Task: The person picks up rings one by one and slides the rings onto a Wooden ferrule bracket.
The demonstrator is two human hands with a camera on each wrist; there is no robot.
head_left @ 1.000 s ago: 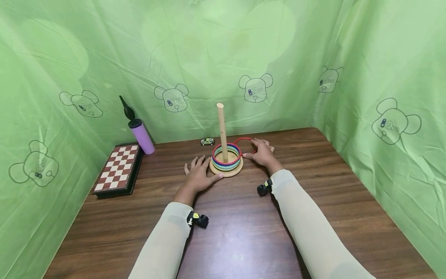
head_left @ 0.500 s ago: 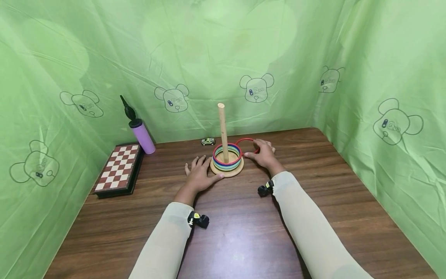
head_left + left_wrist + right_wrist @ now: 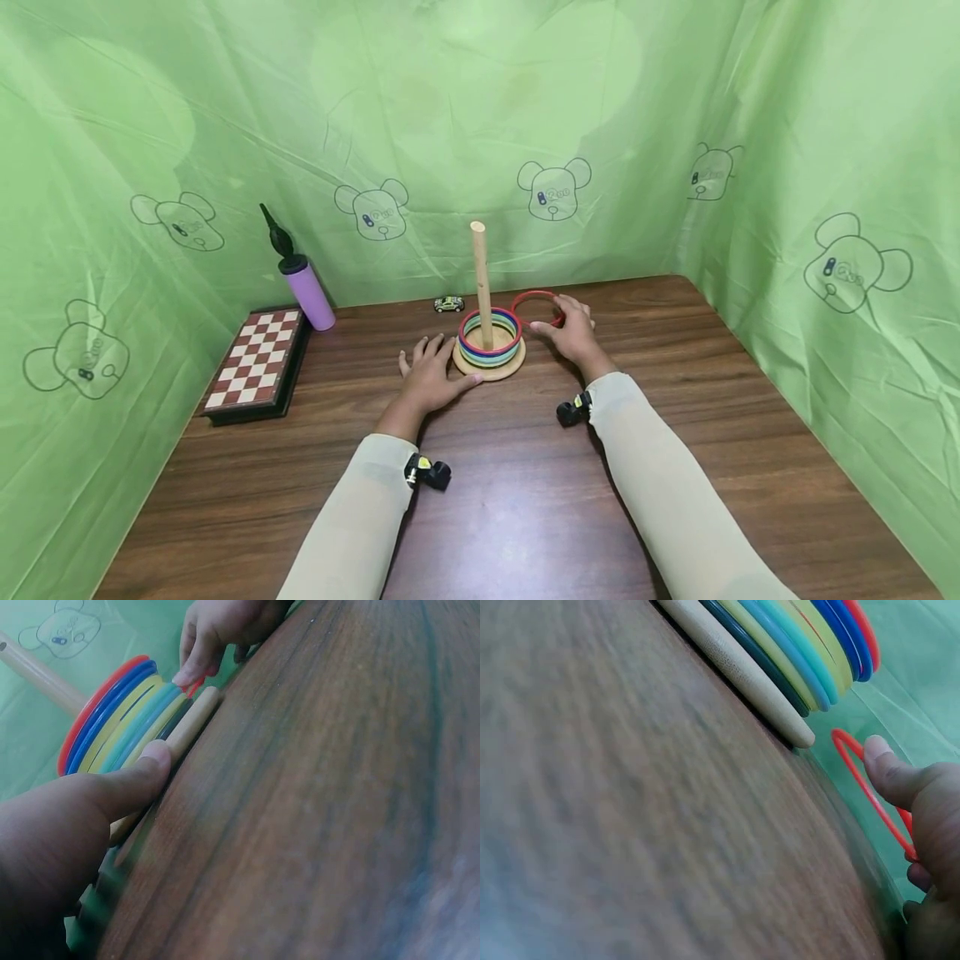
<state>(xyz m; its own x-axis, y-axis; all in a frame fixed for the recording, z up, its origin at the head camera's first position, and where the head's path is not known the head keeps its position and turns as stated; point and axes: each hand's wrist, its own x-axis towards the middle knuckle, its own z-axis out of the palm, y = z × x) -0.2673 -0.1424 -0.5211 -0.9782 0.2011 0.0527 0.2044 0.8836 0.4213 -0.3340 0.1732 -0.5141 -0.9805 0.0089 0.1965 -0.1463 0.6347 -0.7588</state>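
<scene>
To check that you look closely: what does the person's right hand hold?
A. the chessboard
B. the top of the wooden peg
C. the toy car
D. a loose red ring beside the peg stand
D: the right hand grips the loose red ring, off the wooden peg.

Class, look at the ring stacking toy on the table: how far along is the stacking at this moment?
Done: several coloured rings sit stacked around the wooden peg on its round base. In hand: the right hand holds a loose red ring beside the stack, in a pinching grip, while the left hand rests flat against the base. Left: that red ring is not on the peg.
</scene>
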